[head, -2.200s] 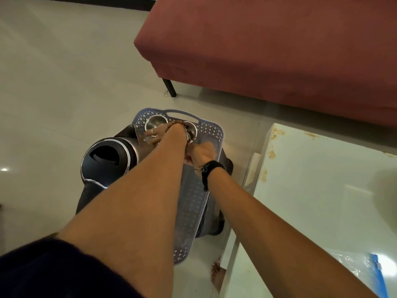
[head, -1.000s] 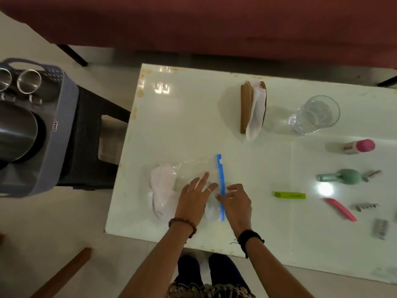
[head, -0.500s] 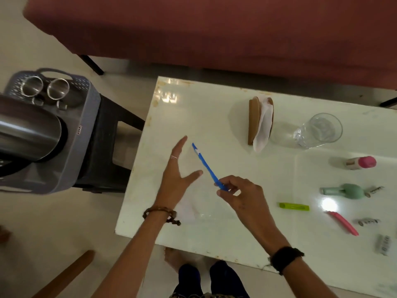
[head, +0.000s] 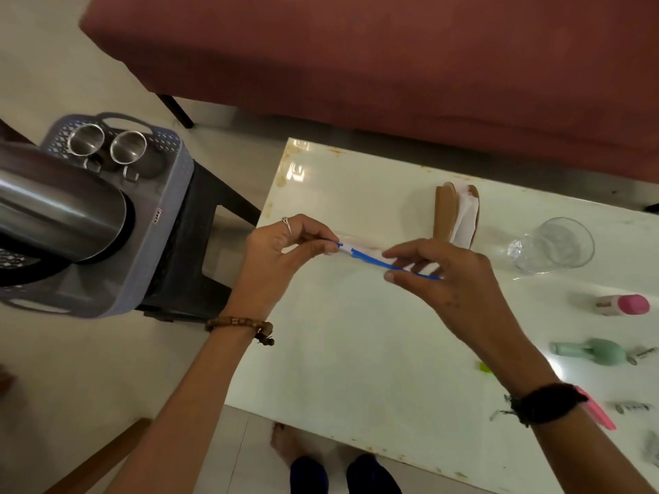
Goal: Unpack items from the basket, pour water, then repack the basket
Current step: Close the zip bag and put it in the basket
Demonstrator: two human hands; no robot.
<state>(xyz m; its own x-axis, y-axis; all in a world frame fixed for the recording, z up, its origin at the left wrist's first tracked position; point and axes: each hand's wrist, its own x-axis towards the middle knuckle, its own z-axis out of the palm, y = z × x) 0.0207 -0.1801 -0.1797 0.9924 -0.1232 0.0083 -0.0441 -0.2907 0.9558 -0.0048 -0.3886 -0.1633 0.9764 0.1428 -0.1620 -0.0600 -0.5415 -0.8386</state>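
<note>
Room: pale tiled floor, with a dark red sofa across the top of my view.
Table: white glossy table in front of me, rust-spotted along its edges.
Left hand: my left hand pinches the white slider end of the zip bag; a ring sits on one finger and a bead bracelet on the wrist.
Right hand: my right hand pinches the blue zip strip further along, a black band on the wrist.
Zip bag: held up above the table between both hands, blue strip stretched; its clear body is hard to make out.
Basket: grey-blue perforated basket rests on a dark stool left of the table.
Basket contents: a steel kettle and two steel cups at the far end.
Writing: a small label on the basket rim, too small to read.
On the table: a wooden napkin holder with white napkins, a clear glass, a pink-capped bottle, a green bottle, and small items at the right edge that I cannot identify.
</note>
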